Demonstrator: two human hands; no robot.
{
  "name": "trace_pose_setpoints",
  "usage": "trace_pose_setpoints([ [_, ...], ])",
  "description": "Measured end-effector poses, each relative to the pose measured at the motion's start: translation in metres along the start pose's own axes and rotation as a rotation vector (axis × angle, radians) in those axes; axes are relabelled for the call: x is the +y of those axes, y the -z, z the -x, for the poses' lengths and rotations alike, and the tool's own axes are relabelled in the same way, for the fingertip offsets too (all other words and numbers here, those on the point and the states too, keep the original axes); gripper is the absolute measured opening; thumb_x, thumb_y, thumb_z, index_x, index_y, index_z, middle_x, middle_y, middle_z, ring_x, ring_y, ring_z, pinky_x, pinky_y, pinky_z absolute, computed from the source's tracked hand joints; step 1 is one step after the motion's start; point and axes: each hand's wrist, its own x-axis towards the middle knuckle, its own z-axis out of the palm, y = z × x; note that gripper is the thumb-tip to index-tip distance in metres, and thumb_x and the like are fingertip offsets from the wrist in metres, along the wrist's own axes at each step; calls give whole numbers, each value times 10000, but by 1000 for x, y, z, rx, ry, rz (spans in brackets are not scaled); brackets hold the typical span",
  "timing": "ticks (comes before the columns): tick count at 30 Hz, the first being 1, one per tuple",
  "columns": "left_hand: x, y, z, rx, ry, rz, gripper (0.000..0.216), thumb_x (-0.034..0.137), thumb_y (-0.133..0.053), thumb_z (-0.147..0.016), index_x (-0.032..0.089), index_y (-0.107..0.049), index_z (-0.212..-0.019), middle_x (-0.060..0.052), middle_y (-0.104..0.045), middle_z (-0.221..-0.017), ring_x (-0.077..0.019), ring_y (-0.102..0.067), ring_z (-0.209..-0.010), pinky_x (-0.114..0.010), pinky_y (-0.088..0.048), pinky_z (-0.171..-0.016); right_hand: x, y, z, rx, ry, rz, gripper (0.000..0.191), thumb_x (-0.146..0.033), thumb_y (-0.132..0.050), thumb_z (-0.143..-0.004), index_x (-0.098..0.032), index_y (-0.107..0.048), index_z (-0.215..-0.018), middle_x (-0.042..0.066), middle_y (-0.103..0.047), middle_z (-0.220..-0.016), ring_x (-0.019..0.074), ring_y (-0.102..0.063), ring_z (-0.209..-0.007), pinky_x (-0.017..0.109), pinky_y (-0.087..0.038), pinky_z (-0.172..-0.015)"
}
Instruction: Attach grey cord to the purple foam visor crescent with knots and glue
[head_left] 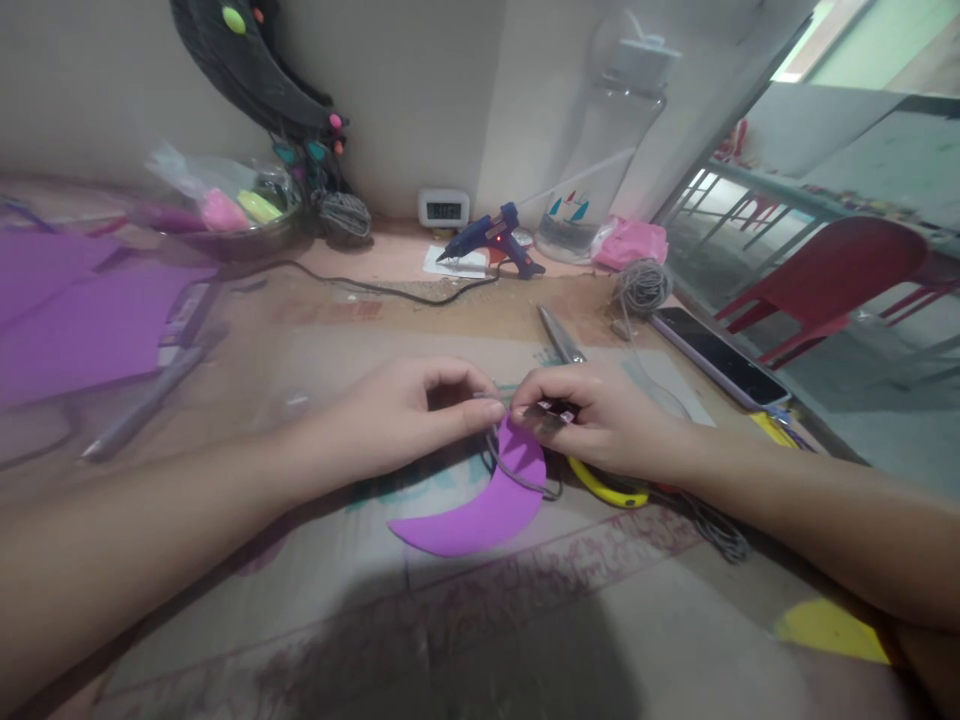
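A purple crescent-moon cutout (480, 515) stands out in the middle, its upper tip between my hands. Grey yarn (517, 475) loops across its upper part. My left hand (420, 405) pinches the yarn between thumb and fingertips, at the crescent's tip. Thumb and forefinger of my right hand (592, 415) are closed on that same tip; a small dark, shiny patch in the right hand's curl is too unclear to name. Scissors (560, 335) lie beneath the right hand, blades beyond it and a yellow handle on the near side.
A blue glue gun (487, 238) rests at the back near a small digital clock (444, 208). Purple sheets (82, 320) and a pen (146, 400) lie left. To the right are a yarn ball (643, 286) and a phone (720, 355). A clear bottle (600, 150) stands behind.
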Motion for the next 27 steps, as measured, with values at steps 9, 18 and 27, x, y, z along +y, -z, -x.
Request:
trace_pose_setpoints([
  [9, 1, 0, 1, -45, 24, 21, 212, 359, -559, -844, 210, -683, -929, -1, -662, -738, -136, -573, -663, -247, -429, -591, 2, -1, 0, 3, 17, -22, 28, -163, -607, -812, -168, -626, -833, -23, -627, -718, 78, -531, -615, 175, -385, -568],
  [18, 2, 1, 1, -33, 14, 29, 229, 380, -585, -825, 192, -687, -906, -11, -664, -742, -138, -573, -666, -248, -427, -580, 2, 0, 0, -5, -6, -23, 67, -228, -601, -840, -167, -625, -828, -21, -612, -704, 79, -514, -596, 182, -375, -553],
  [27, 0, -1, 1, -44, 25, 9, 228, 395, -546, -858, 206, -674, -856, 10, -654, -699, -131, -572, -633, -236, -417, -566, 0, 0, -1, -12, -17, -14, 61, -219, -607, -834, -163, -628, -822, -23, -613, -698, 78, -527, -609, 177, -381, -560],
])
